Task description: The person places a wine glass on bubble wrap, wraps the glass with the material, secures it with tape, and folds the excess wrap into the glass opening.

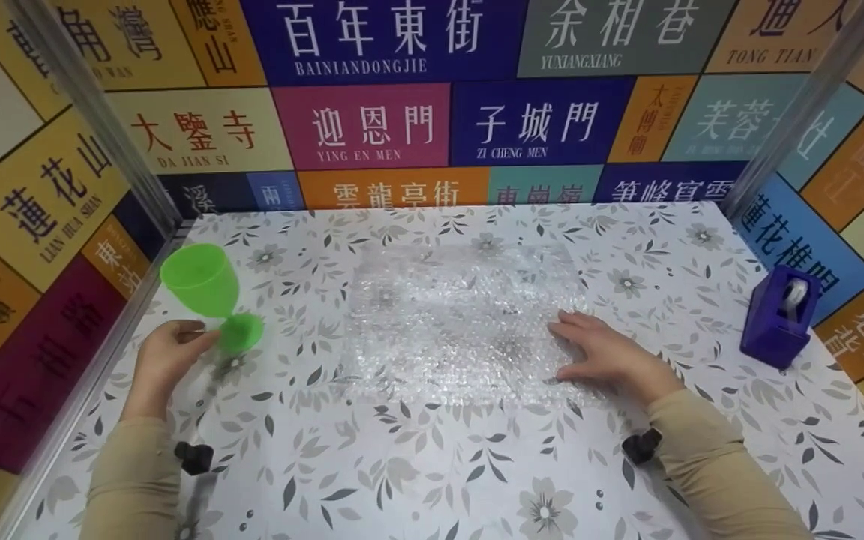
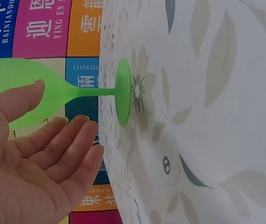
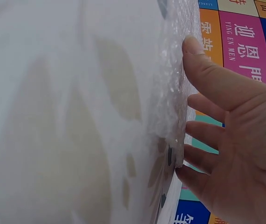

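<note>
A bright green plastic goblet (image 1: 203,280) stands upright on its round foot at the left of the table. Beside it is my left hand (image 1: 169,358), its fingers loosely bent around empty space; in the left wrist view a gap shows between the fingers and the goblet's stem (image 2: 95,92). Flat in the middle of the table lies a sheet of clear bubble wrap (image 1: 462,322). My right hand (image 1: 612,356) rests at the sheet's right edge with fingers spread, and the fingertips touch the bubble wrap (image 3: 170,93) without gripping it.
A purple tape dispenser (image 1: 777,319) with a roll of tape stands near the table's right edge. The table (image 1: 417,480) has a white cover with leaves and flowers. Panels with colourful printed signs (image 1: 372,124) rise behind and on both sides.
</note>
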`<control>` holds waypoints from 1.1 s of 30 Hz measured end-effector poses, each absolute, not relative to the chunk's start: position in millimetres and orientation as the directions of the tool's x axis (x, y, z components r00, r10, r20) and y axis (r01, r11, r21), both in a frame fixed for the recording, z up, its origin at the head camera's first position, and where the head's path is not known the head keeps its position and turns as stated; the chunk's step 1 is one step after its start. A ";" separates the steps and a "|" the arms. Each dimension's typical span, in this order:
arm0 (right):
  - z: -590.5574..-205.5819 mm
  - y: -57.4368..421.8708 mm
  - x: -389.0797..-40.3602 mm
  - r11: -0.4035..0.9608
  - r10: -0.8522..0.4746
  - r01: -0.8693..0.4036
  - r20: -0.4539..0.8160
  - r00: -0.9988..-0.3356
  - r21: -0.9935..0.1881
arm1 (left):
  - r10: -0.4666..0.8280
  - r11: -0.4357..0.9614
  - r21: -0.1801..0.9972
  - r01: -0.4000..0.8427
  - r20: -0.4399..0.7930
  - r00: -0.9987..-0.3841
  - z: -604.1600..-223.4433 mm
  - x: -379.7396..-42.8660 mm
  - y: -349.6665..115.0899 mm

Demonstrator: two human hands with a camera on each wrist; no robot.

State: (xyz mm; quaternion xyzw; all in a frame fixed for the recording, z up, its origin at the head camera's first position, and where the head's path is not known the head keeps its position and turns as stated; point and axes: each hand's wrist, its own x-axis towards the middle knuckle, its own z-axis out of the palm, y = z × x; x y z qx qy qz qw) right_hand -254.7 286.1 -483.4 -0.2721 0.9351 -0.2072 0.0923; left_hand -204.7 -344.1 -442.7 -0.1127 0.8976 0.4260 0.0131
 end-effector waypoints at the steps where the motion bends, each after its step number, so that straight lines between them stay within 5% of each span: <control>1: -483.0 286.5 -254.4 0.769 -0.544 -0.465 -0.066 -0.836 -0.439 | -0.192 0.603 0.767 -0.219 -0.127 -0.973 -442.7 -206.4 -344.8; 8: -480.3 287.2 -252.9 0.789 -0.517 -0.410 -0.135 -0.845 -0.457 | -0.165 0.532 0.817 -0.224 -0.160 -0.973 -445.9 -219.5 -347.4; 21: -481.5 288.4 -255.2 0.811 -0.502 -0.386 -0.183 -0.846 -0.440 | -0.210 0.472 0.874 -0.114 -0.014 -0.978 -458.8 -236.9 -340.2; 33: -481.7 289.8 -254.3 0.801 -0.517 -0.400 -0.176 -0.838 -0.445 | -0.302 0.346 0.925 -0.158 -0.049 -0.952 -468.7 -246.1 -334.0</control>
